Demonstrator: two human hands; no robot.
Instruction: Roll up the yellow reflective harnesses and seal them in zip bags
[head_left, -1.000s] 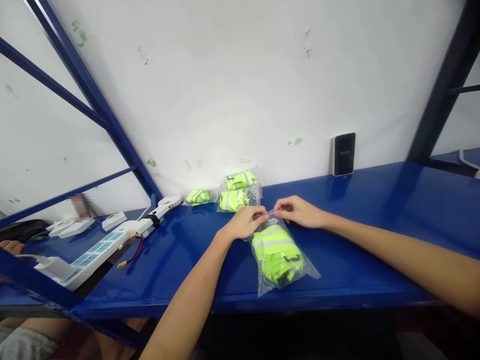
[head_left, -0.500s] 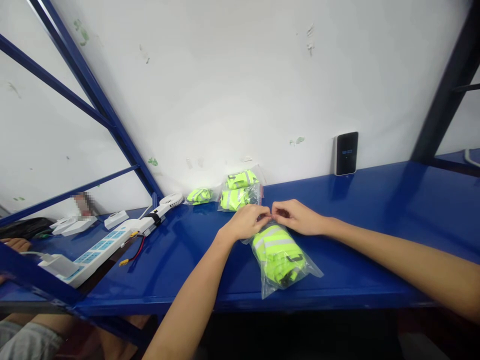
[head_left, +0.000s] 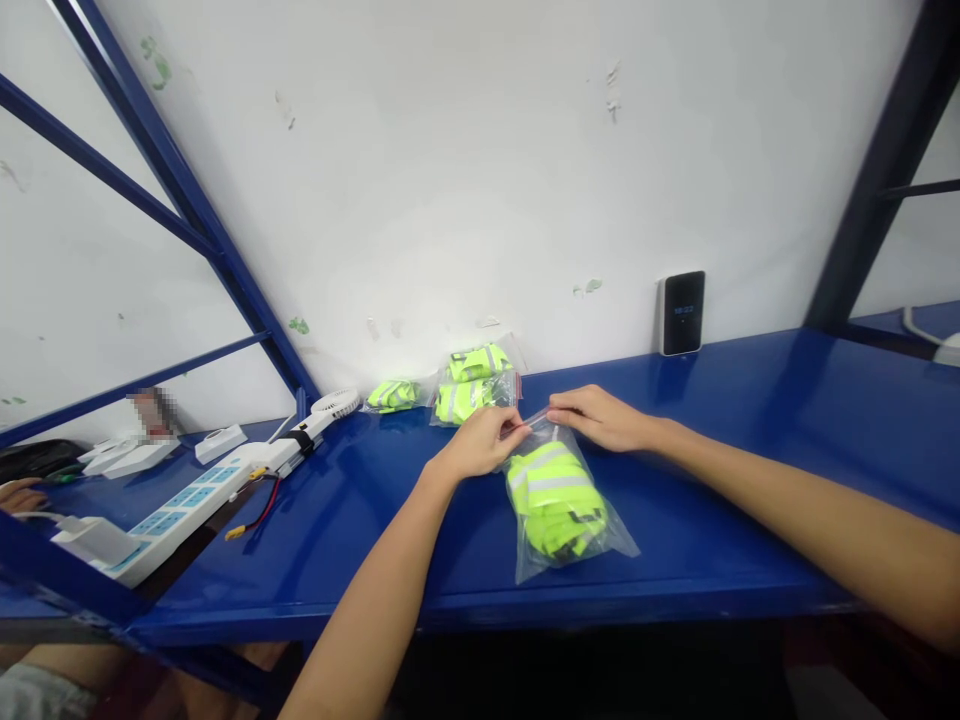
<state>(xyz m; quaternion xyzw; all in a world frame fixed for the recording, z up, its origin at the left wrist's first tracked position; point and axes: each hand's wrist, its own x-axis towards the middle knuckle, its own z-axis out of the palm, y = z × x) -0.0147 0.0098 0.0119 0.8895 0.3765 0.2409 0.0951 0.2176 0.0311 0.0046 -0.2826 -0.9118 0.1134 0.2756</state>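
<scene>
A clear zip-lock bag [head_left: 616, 530] lies on the blue table [head_left: 720, 480] near its front edge. Inside it is a folded neon-yellow reflective vest [head_left: 556, 495] with silver stripes. My left hand [head_left: 484, 440] pinches the left part of the bag's top edge. At the right part of the same edge, my right hand [head_left: 596, 415] pinches the plastic too. The strip of the bag's mouth stretches between my fingertips. Behind my left hand, more bagged yellow vests [head_left: 466, 398] lie against the wall, with a smaller bagged one [head_left: 393, 394] to their left.
A white power strip [head_left: 187, 510] runs along the left, with a red-and-black cable [head_left: 264, 505] and a small white fan [head_left: 335, 404] beside it. A black-fronted device [head_left: 682, 312] stands by the wall. Blue posts [head_left: 202, 225] rise at left. Another person's hand [head_left: 21, 496] is at far left.
My hands have moved apart along the bag's top edge, so the strip between them now shows. The view has shifted slightly.
</scene>
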